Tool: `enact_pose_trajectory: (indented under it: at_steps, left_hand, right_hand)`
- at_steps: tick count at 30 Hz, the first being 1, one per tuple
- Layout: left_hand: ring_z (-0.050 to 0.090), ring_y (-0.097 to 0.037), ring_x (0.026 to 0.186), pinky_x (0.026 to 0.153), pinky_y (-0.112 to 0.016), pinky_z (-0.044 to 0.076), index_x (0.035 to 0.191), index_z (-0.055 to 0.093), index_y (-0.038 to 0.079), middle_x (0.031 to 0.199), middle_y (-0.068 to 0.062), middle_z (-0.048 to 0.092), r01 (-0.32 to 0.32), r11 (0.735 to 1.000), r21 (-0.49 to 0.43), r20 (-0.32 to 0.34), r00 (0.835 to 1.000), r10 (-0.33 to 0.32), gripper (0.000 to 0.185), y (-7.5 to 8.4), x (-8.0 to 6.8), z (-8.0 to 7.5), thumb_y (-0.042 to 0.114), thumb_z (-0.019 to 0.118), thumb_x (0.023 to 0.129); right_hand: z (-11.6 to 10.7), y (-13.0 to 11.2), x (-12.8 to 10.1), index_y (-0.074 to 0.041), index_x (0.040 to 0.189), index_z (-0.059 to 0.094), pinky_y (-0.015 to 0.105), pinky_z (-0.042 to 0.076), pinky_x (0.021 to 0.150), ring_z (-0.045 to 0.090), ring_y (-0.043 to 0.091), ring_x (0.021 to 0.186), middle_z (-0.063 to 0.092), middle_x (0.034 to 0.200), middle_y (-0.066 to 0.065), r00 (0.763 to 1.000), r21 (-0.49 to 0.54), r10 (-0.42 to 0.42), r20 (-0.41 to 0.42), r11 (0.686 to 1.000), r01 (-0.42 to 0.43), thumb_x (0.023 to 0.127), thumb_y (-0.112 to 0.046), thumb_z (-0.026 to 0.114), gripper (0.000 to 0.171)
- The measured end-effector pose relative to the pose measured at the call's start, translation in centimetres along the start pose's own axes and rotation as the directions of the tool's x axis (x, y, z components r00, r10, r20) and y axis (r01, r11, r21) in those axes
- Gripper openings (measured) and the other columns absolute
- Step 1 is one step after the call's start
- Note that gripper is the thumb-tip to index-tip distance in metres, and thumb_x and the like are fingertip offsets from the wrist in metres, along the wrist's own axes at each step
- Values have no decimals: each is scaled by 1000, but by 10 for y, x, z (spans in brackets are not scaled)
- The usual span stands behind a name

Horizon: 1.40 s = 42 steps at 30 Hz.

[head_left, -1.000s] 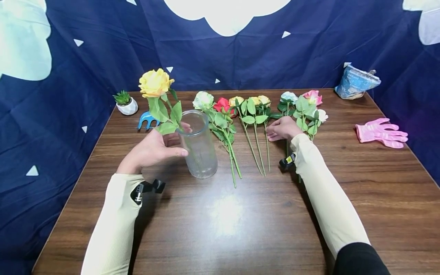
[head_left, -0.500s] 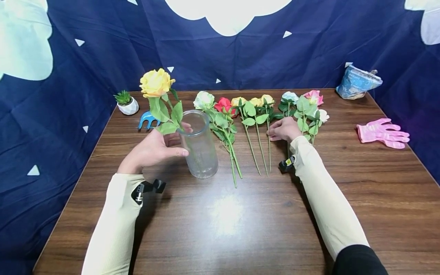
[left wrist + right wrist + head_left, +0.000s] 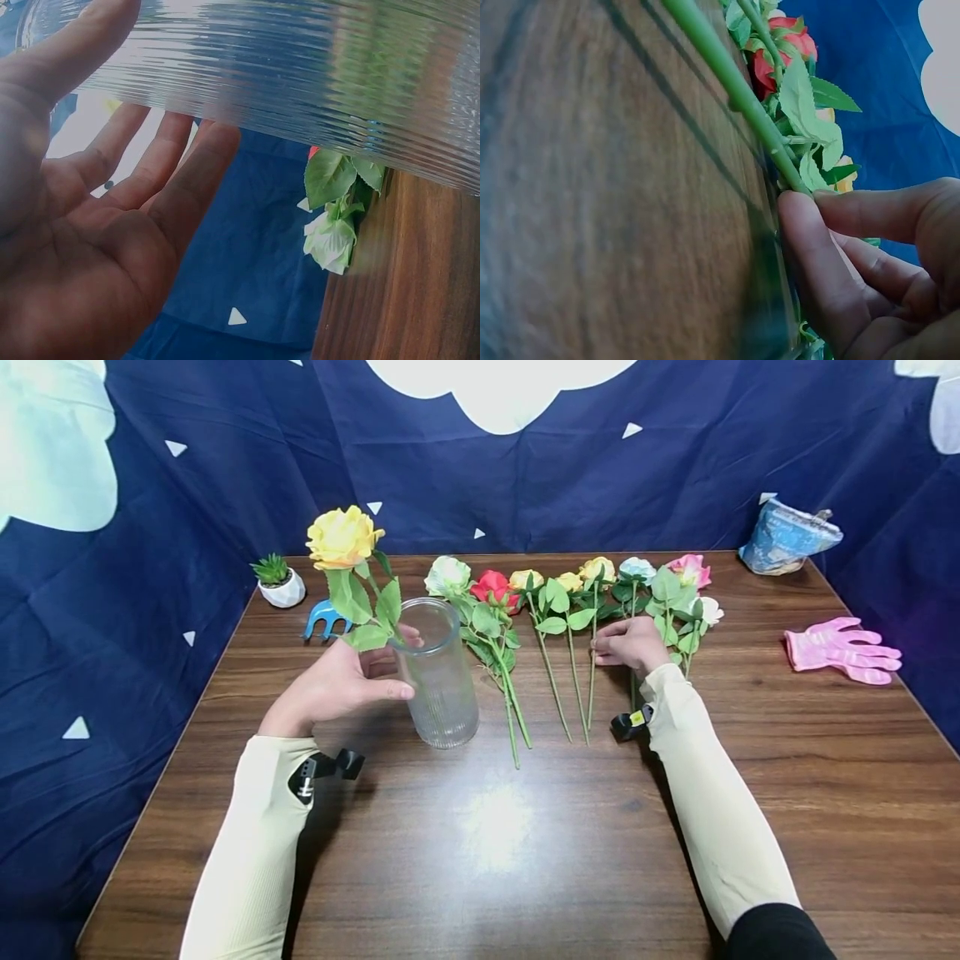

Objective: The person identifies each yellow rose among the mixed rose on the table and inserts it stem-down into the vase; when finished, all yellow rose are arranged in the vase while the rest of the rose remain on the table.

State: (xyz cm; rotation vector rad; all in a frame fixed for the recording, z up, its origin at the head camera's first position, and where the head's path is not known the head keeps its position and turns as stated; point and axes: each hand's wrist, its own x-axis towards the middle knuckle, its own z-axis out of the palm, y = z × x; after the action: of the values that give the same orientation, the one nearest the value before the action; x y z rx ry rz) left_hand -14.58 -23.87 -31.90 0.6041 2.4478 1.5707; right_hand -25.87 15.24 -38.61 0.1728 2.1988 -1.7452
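Note:
A clear ribbed glass vase (image 3: 446,702) stands left of centre with one tall yellow rose (image 3: 343,537) leaning out over its left rim. My left hand (image 3: 341,687) holds the vase near the top; in the left wrist view the thumb lies on the near side of the glass and the fingertips (image 3: 223,135) on the far side. My right hand (image 3: 636,645) pinches the green stem (image 3: 739,97) of a yellow rose (image 3: 597,569) between thumb and forefinger. Two more yellow roses lie just left of it, the nearer stem (image 3: 576,681) close by.
A white-green rose (image 3: 447,576) and a red rose (image 3: 493,589) lie beside the vase. Blue, pink (image 3: 690,570) and white roses lie at the right hand. Farther out are a small potted succulent (image 3: 281,590), a blue hand rake (image 3: 324,617), a pink glove (image 3: 843,650) and a blue bag (image 3: 787,539).
The right hand has shifted slightly right, and the yellow rose it pinches has moved right, away from the other two. The left hand and vase stay in place.

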Motion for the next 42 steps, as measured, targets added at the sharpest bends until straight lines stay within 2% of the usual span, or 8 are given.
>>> enact_pose_trajectory:
  at_steps: [7,16,21,26,29,33,39,42]
  left_hand:
    - [55,-11,130,111,-20,46,142,49,-7,142,-17,55,1,1000,0,3,1000,-1,65,0,1,0,-11,78,84]
    - [54,-24,135,115,-28,44,142,50,-6,142,-16,55,17,1000,17,6,1000,-17,65,2,2,0,-9,79,84]
    - [55,-23,134,112,-22,46,141,49,-7,142,-18,55,4,1000,7,11,1000,-4,65,3,2,0,-11,78,84]
    - [55,-23,134,111,-21,46,142,49,-7,142,-18,55,12,1000,3,8,1000,-12,65,3,1,0,-11,78,84]
    - [54,-27,136,112,-21,46,142,49,-6,143,-17,55,26,1000,5,5,1000,-26,65,3,0,0,-10,78,84]
    - [55,-23,134,110,-20,47,142,49,-6,143,-16,55,27,1000,-2,0,1000,-27,65,3,-1,0,-11,78,84]
    - [59,-11,128,108,-21,49,141,52,-5,141,-15,57,24,1000,-8,-10,1000,-24,64,3,-1,-1,-10,80,84]
    - [59,-8,126,107,-21,49,140,53,-5,140,-16,59,17,1000,-1,-13,1000,-17,63,2,-1,-1,-9,81,83]
  right_hand:
    - [-7,3,2,22,128,51,17,61,67,69,3,59,68,72,-4,1000,82,-14,-10,997,15,98,7,58,34]
    - [-12,1,1,19,127,52,15,60,65,68,2,61,68,69,-6,995,168,-37,-93,984,52,98,8,59,32]
    - [-13,-3,-3,16,124,52,15,60,62,67,2,59,70,66,-6,985,275,-74,-157,954,115,96,12,58,29]
    - [-17,-6,-4,8,112,56,15,59,59,67,2,57,70,63,-5,977,364,-87,-195,918,155,95,15,56,18]
    - [-19,-6,-4,0,98,61,16,60,59,68,4,56,70,63,-2,974,414,-92,-208,894,173,95,15,55,16]
    - [-21,-8,-4,-8,83,66,18,61,60,69,7,57,71,65,1,969,490,-111,-220,846,208,95,16,56,28]
    - [-22,-13,-6,-7,80,69,19,61,59,69,8,59,71,68,3,949,592,-132,-285,755,283,94,15,60,27]
    - [-22,-14,-6,-5,80,68,20,61,58,70,10,59,72,69,4,935,637,-148,-323,697,330,93,16,60,26]
